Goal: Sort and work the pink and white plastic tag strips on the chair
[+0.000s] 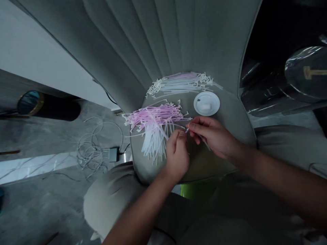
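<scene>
On the grey upholstered seat, near its front edge, the right hand (212,136) pinches a thin pale strip (187,130) between thumb and fingers, with a longer length showing below the hand. The left hand (176,156) sits just beside it, fingers curled and thumb raised, but whether it grips anything cannot be told. Next to the hands, a loose pile of pink strips (155,119) lies across a pile of white strips (153,144), both on the seat (237,119). A third pile of mixed white and pale pink strips (184,83) lies along the seat's back edge, against the ribbed grey backrest (163,37). Many strips have small notched ends. A round white lid (206,103) rests near the back edge, just below that pile.

Beyond the seat, the floor (46,200) is grey concrete. On it, left of the seat, lie a coil of thin grey cable (89,149) and a black box (114,154). Farther left stands a dark cylinder with a gold rim (30,103). At right, a glossy black object (306,73) bears a tan mark, with no legible writing.
</scene>
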